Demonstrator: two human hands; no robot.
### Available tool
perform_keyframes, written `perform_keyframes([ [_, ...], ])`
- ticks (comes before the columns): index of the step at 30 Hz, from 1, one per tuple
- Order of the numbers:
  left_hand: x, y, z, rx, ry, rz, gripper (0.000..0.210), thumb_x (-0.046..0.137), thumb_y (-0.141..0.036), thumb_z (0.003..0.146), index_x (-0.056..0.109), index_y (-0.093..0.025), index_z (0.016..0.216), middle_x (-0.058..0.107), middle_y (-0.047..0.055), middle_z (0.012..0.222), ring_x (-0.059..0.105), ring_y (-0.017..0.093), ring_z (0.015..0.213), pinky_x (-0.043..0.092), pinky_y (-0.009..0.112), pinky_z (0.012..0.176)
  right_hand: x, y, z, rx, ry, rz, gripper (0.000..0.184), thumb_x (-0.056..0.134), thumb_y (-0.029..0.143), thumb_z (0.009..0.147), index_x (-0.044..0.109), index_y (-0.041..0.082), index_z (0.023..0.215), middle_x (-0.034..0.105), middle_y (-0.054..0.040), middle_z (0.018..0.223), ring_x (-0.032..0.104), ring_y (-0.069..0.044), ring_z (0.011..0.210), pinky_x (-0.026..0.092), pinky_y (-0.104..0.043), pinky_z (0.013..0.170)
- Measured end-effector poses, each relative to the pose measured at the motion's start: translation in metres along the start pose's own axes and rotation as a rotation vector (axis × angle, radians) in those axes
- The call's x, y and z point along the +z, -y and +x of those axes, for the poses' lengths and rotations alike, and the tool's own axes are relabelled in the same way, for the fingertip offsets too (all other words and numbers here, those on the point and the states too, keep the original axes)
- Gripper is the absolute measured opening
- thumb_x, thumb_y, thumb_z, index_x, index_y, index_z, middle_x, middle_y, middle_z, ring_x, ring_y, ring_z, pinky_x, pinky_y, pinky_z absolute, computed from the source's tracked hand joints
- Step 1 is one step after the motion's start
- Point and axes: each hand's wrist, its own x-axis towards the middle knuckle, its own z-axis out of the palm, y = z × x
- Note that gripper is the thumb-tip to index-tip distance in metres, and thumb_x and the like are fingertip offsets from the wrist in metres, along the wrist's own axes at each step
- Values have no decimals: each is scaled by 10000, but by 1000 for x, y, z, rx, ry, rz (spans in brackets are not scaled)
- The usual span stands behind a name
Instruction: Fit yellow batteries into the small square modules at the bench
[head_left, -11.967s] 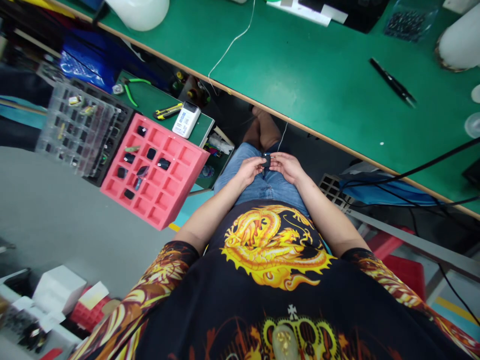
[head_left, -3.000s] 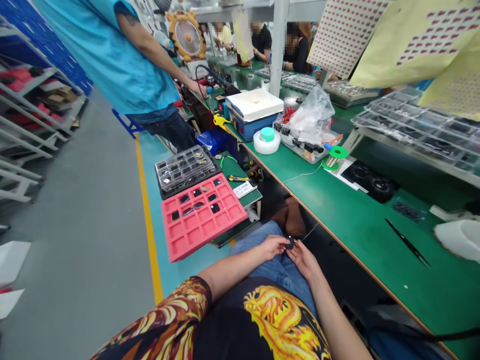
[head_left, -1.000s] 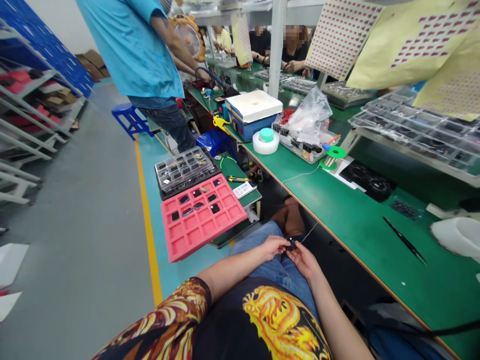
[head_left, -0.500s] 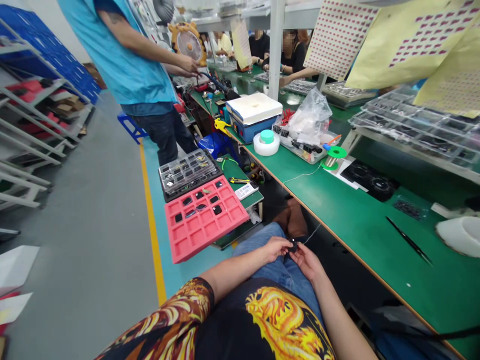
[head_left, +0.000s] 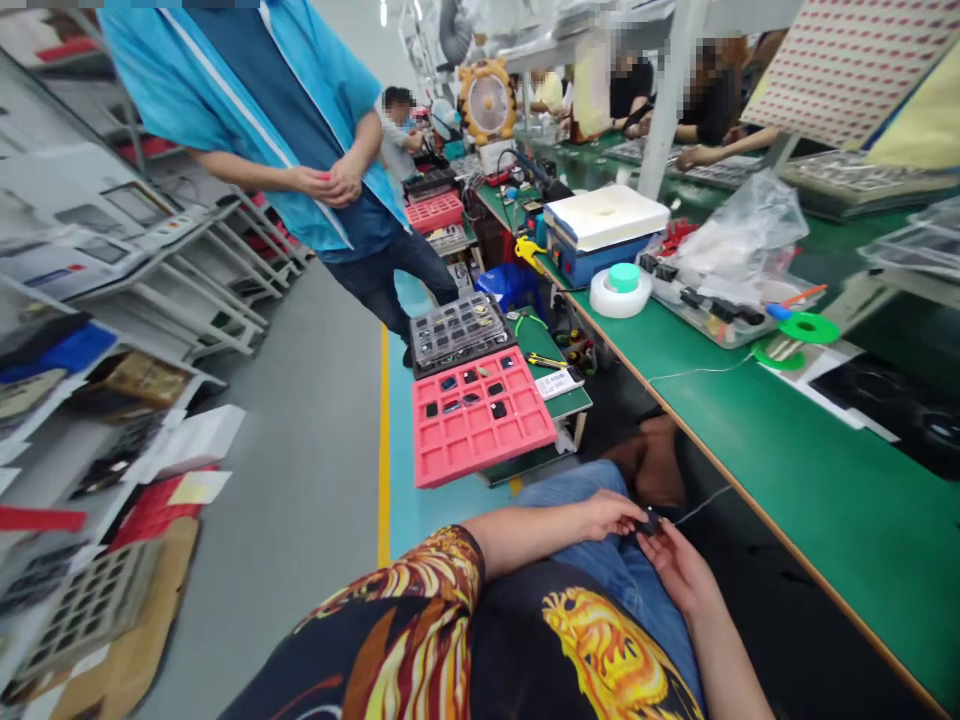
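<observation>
Low over my lap, my left hand and my right hand meet around a small black square-looking part. My left fingers pinch it from one side, and my right fingertips grip its other edge. The fingers cover much of it, so its exact kind is unclear. To my left, a pink foam tray holds several similar dark parts in its upper compartments. A clear compartment tray sits just beyond it. A thin pale wire runs near my right hand.
The green bench on my right carries a solder spool, white tape roll, plastic parts tray and blue-white box. A white handheld device lies beside the pink tray. A co-worker in blue stands ahead.
My view has turned left, so everything sits further right. The co-worker has turned toward me, hands now together in front. My hands still hold the black part.
</observation>
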Motion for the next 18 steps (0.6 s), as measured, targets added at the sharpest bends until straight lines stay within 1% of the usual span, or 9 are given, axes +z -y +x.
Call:
perform_keyframes([
  [3,1,-1,2,-8,5,-3,231,969,-99,621,747,-156,639,648,69,649,578,134,573,427,225,486,2,4,-1,4,-13,8,188,860,204,779,784,239,947,833,-67,1020,818,-244,903,729,-373,846],
  [7,-1,-2,4,-38,37,-9,235,972,-115,580,768,-128,694,672,49,663,596,129,582,464,207,507,7,8,-4,31,-48,52,257,904,178,713,784,176,940,832,-80,1015,816,-237,878,729,-363,830],
  [10,-2,0,7,-47,48,-21,241,972,-131,574,768,-132,703,679,28,673,601,120,592,463,191,514,10,11,-5,40,-69,69,223,886,149,711,787,163,911,829,-86,984,818,-234,848,726,-363,825],
  [13,0,-2,10,-64,57,-15,216,956,-134,560,779,-145,683,686,33,680,595,118,578,462,186,494,11,14,-6,49,-76,71,167,849,143,757,794,181,910,829,-82,992,829,-238,852,719,-366,832],
  [15,2,-6,12,-81,67,8,181,928,-137,542,785,-153,652,686,50,674,584,127,550,463,193,470,11,16,-5,69,-78,65,163,819,145,778,801,204,929,829,-80,1021,838,-249,886,708,-370,847],
  [16,3,-8,13,-89,71,24,163,908,-136,527,784,-156,631,682,61,663,576,134,532,461,200,454,11,16,-5,84,-83,59,184,814,148,771,803,220,940,828,-77,1039,840,-257,898,701,-374,848],
  [18,5,-13,15,-104,73,65,146,869,-129,477,775,-163,582,658,81,624,563,156,498,453,217,424,12,17,-4,101,-47,50,287,836,177,723,808,281,989,823,-64,1139,839,-280,924,691,-398,842],
])
